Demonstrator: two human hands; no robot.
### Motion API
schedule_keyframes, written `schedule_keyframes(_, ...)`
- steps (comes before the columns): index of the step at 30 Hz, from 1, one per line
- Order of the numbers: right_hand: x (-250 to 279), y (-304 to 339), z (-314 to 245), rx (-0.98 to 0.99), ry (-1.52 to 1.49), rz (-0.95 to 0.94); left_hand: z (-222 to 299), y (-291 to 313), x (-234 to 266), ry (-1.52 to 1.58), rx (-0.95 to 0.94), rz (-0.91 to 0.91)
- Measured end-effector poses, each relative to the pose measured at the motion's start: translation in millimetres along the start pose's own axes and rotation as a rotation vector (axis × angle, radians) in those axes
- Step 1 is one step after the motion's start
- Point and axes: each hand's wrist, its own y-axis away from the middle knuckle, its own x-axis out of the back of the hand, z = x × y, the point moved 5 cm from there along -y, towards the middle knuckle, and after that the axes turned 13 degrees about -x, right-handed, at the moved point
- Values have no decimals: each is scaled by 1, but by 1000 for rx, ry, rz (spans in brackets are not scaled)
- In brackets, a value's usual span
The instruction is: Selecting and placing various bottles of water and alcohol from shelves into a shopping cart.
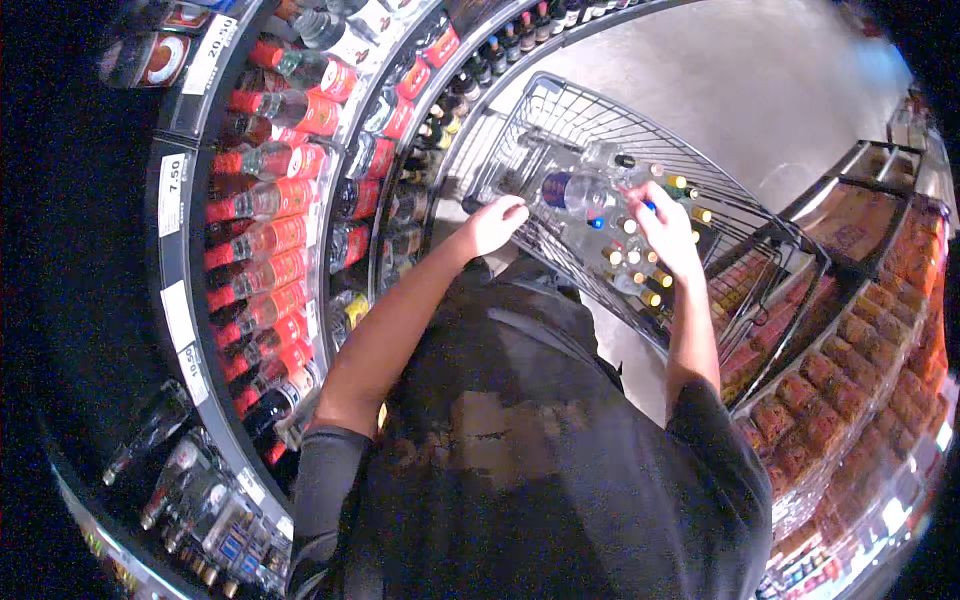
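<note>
right hand (pixel 665 232): the fingers and thumb were closed on the neck of the bottle (pixel 588 192), and this was the only hold that could be seen.
bottle: it was clear with a dark blue label, and it looked tilted within the cart (pixel 590 112), its base toward the left hand (pixel 492 226). if the neck turned or slid in the fingers, the base could drop first, because no support was visible under it.
left hand: it was near the base but apart from it; the fingers were bent, with nothing visible in them. whether they touched the cart, i could not tell. in case of a slip, it could probably catch too late.
caps (pixel 652 298): yellow, white, blue and black ones were crowded around and below the right hand, on other bottles. a low swing could knock them, and glass against glass could crack.
cart: it was of black wire, with its near side just beside the left hand. the base could strike this side if it swung outward.
shelf bottles (pixel 265 240): they lay in a tight row, left of the left forearm (pixel 395 325). a wide elbow could brush them.
packs (pixel 815 395): they were stacked well apart, on the right; i judged the risk there small.
</note>
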Motion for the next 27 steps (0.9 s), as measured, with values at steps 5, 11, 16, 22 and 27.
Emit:
schedule_keyframes(5, 30, 76, -102, 122, -27, -120, 56, -3, 35, 646, 369, 85)
schedule_keyframes(11, 10, 71, -185, 376, -205, -177, 174, 51, 48, 1085, 391, -581)
schedule_keyframes(16, -61, 38, -216, 330, -589, -12, 157, 93, 72, 1069, 348, -241)
schedule_keyframes(22, -144, 34, -248, 270, -492, -110, 147, 157, 130, 393, -272, 99)
schedule_keyframes(27, -192, 74, -297, 61, -972, -797, 184, 183, 122, 492, -256, 74)
